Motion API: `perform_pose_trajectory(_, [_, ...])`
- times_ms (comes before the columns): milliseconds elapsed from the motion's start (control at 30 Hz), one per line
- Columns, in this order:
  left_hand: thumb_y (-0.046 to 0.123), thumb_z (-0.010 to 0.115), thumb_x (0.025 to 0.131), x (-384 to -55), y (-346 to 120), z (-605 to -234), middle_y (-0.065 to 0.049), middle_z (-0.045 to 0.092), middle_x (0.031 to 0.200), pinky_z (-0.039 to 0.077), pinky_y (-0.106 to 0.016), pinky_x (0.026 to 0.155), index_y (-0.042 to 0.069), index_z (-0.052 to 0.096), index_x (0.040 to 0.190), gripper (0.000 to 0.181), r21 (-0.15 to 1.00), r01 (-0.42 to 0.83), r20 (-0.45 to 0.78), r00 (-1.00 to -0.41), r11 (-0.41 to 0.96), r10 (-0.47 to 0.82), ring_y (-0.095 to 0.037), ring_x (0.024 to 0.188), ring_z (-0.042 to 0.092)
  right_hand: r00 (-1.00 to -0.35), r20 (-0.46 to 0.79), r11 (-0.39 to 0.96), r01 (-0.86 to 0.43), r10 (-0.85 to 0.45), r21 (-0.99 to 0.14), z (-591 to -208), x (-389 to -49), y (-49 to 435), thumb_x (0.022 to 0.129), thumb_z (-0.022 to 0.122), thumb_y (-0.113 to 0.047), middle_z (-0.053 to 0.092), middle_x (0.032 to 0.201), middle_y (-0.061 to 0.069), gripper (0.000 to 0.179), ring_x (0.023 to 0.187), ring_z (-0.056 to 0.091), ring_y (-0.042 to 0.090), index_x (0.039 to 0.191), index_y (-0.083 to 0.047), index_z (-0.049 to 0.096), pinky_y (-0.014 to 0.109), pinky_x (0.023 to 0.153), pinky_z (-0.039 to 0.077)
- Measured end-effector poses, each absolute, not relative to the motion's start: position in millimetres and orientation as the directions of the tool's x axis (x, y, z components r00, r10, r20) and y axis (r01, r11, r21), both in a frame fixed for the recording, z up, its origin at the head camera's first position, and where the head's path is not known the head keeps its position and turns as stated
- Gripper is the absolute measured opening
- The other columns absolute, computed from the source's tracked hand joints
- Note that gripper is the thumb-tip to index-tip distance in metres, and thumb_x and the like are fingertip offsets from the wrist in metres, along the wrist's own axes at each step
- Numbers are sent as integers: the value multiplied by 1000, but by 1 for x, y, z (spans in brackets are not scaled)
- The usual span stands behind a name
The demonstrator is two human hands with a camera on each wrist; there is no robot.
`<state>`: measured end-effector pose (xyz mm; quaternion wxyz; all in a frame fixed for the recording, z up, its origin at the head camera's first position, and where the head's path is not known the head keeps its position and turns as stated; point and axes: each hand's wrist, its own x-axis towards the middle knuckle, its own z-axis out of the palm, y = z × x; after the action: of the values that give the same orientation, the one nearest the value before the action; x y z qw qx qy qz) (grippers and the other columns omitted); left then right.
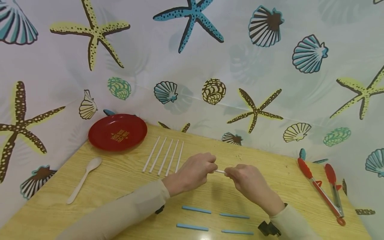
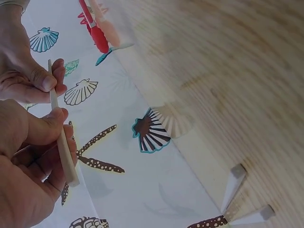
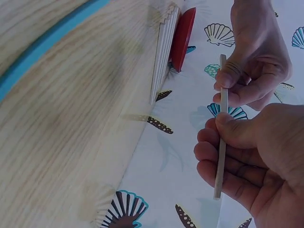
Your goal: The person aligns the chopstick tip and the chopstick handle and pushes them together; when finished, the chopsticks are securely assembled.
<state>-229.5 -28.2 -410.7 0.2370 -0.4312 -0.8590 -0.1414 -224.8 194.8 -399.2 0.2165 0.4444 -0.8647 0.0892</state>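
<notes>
My left hand (image 1: 193, 170) and right hand (image 1: 250, 183) meet over the middle of the table, in front of several parallel white chopsticks (image 1: 165, 156). Both pinch one white chopstick (image 1: 220, 171) between thumb and fingers, a short stretch of it showing between them. The left wrist view gives more of this chopstick (image 2: 65, 154), one end passing below the left fingers. In the right wrist view its other end (image 3: 219, 185) lies across the right fingers, under the thumb. Several shorter blue sticks (image 1: 196, 209) lie on the table nearer me, below the hands.
At the back left stands a red plate (image 1: 117, 130), with a pale spoon (image 1: 85, 178) in front of it. Two red-tipped tongs (image 1: 324, 196) lie on the right. A patterned cloth (image 1: 192, 66) hangs behind the wooden table (image 1: 135, 186).
</notes>
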Motion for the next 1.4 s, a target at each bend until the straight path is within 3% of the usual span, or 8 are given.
perform_pose_trajectory(333, [10,72,92,-222,-21,-399,2,59,82,47,-18,58,14,75,96,7,85,692,313,-702,717,640,-10,73,58,-561,396,656,-738,-727,158,-394,-224,194,79,82,-5,70,79,-4,18,68,65,16,83,-17,70,21,40,39])
perform_pose_trajectory(500, [24,69,95,-221,-13,-402,3,62,82,46,-19,53,17,74,98,9,-8,667,297,-709,745,639,-8,67,58,-562,375,651,-740,-737,170,-396,-224,193,75,84,-1,70,81,-5,23,75,67,15,85,-18,73,26,47,50])
perform_pose_trajectory(667, [25,67,97,-221,-9,-405,2,63,80,45,-19,50,15,74,97,12,-31,674,290,-701,738,652,-7,64,58,-538,374,628,-758,-755,177,-401,-225,193,74,85,-3,70,80,-5,21,76,67,15,84,-17,74,28,51,53])
perform_pose_trajectory(800, [18,67,96,-220,-9,-403,0,62,77,46,-19,52,10,72,93,10,24,683,255,-710,730,656,-9,63,57,-521,379,612,-772,-765,174,-402,-225,191,77,85,-6,70,82,-3,18,77,67,16,88,-14,73,28,56,55])
perform_pose_trajectory(933, [11,67,95,-223,-12,-400,-1,59,72,44,-18,52,7,67,88,8,59,685,218,-719,726,660,-9,61,55,-513,365,598,-783,-777,171,-399,-223,189,76,85,-3,70,98,3,30,91,66,19,103,-9,72,31,72,56])
perform_pose_trajectory(1067, [2,64,93,-232,-18,-398,1,47,61,34,-18,47,6,60,78,16,156,676,190,-736,720,650,-7,51,41,-485,328,557,-812,-810,174,-396,-220,188,74,85,0,68,107,7,39,101,64,22,110,-4,70,32,83,54])
perform_pose_trajectory(1233, [-7,62,89,-248,-23,-399,7,27,49,20,-19,40,12,43,60,39,353,598,128,-793,720,596,-5,42,22,-515,215,544,-832,-830,106,-396,-213,190,75,86,-5,68,98,3,33,88,66,18,105,-7,71,32,75,55])
perform_pose_trajectory(1400, [-8,59,87,-262,-28,-405,7,37,35,28,-17,33,12,44,47,47,461,468,-7,-848,754,530,-5,29,36,-585,27,584,-811,-810,-44,-396,-203,195,82,82,-13,69,94,3,23,78,64,13,102,-8,72,28,65,54])
